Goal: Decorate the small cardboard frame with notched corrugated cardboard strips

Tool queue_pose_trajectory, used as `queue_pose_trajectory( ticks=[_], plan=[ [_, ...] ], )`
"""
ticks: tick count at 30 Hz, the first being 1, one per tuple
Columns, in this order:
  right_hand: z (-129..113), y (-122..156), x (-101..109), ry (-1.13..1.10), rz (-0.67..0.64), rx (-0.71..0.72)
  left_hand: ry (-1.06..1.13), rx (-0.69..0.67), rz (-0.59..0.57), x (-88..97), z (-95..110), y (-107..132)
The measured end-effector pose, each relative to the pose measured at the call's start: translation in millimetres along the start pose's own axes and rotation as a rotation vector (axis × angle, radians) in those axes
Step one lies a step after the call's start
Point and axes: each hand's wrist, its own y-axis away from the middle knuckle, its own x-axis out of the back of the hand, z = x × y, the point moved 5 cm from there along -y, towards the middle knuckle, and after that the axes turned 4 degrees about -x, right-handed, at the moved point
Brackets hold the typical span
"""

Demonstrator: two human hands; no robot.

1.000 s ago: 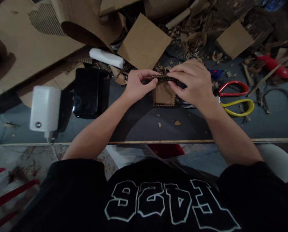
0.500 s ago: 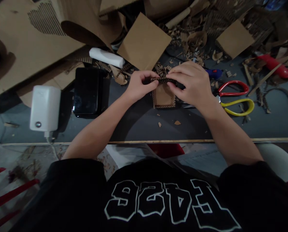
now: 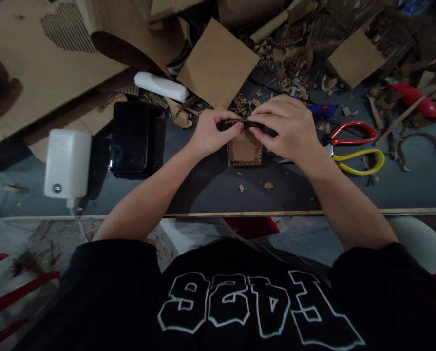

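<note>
holding cardboard piece (image 3: 244,148) between both hands (image 3: 211,132) (image 3: 291,126)

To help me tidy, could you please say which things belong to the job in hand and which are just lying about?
Seemingly in use:
- dark ridged cardboard strip, pinched by left hand and right hand
- small brown cardboard piece

Probably lying about:
- white boxy device
- black glossy box
</note>
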Motion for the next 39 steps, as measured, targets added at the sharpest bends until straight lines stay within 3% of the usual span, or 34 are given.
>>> queue_pose_trajectory(
  ticks=[16, 22, 30, 39],
  plan=[
    [-5.0, 1.8, -0.1, -0.038, 0.009, 0.052, 0.124, 0.002, -0.007, -3.3, 5.7, -0.5],
    [-6.5, 1.5, 13.7, -0.157, 0.099, -0.100, 0.213, 0.027, 0.036, -2.5, 8.4, 0.9],
    [-7.2, -1.4, 20.5, -0.324, 0.010, -0.308, 0.171, -0.015, 0.069, 4.0, 20.1, 3.6],
    [-5.4, -2.9, 17.7, -0.481, 0.027, -0.362, 0.240, 0.000, 0.071, -0.5, 16.0, 5.4]
  ],
)
